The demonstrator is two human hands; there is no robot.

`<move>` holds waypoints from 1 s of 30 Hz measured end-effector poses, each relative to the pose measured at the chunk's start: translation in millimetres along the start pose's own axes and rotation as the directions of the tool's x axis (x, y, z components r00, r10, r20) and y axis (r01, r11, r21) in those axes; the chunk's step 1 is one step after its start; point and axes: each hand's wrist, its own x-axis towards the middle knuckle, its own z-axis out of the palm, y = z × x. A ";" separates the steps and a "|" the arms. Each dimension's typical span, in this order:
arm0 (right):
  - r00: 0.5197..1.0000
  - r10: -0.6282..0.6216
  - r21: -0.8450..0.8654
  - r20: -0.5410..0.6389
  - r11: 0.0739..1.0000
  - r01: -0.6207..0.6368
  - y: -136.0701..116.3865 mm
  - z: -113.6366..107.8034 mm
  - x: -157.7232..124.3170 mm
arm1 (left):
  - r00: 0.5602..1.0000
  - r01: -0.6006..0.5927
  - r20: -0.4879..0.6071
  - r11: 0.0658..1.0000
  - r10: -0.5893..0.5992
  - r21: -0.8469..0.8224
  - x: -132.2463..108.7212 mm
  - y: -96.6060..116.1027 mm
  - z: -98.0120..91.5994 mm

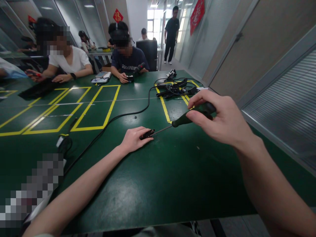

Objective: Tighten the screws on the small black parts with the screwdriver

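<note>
My right hand (217, 117) is closed round the dark green handle of a screwdriver (190, 118), held above the green table (158, 184). The thin metal shaft slants down to the left, and its tip meets a small black part (147, 134). My left hand (134, 138) lies on the table with its fingers pressed on that part, holding it down. Most of the part is hidden under my fingers.
A black cable (116, 117) runs across the table to a heap of black parts and cords (176, 89) at the far right. Yellow tape outlines (98, 108) mark the left half. Two seated people work at the far end; another stands in the corridor.
</note>
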 end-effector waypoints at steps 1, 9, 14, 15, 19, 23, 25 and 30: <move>1.000 0.020 -0.009 -0.003 1.000 -0.020 -0.7 -0.2 0.1 | 1.000 -0.008 -0.010 1.000 0.008 -0.002 -0.1 -0.2 0.4; 0.999 0.044 0.049 0.025 0.998 -0.045 -0.4 0.5 4.1 | 1.000 -0.003 -0.017 1.000 0.003 -0.023 0.5 0.4 -0.2; 0.994 0.105 -0.002 -0.008 0.995 -0.105 3.0 0.6 2.7 | 1.000 0.001 -0.017 0.999 -0.002 -0.043 0.7 1.5 -1.4; 0.996 0.086 0.021 0.016 0.996 -0.087 2.6 0.0 2.5 | 1.000 0.006 -0.018 0.999 -0.007 -0.046 0.6 1.2 -1.2; 0.999 0.029 0.042 0.044 0.999 -0.031 2.3 -0.6 3.0 | 1.000 0.020 -0.007 0.998 -0.021 -0.055 0.3 -0.1 -0.3; 0.994 0.110 -0.012 -0.016 0.994 -0.110 4.7 0.5 4.2 | 1.000 0.021 -0.006 0.998 -0.022 -0.057 0.7 0.0 -0.4; 0.993 0.117 0.016 0.016 0.993 -0.118 5.4 -0.6 4.4 | 1.000 0.023 -0.008 0.998 -0.024 -0.057 1.0 0.2 -0.4; 0.993 0.068 0.039 0.101 0.997 -0.072 7.2 -3.9 4.0 | 0.999 0.032 -0.018 0.999 -0.033 -0.041 1.5 -0.4 -0.3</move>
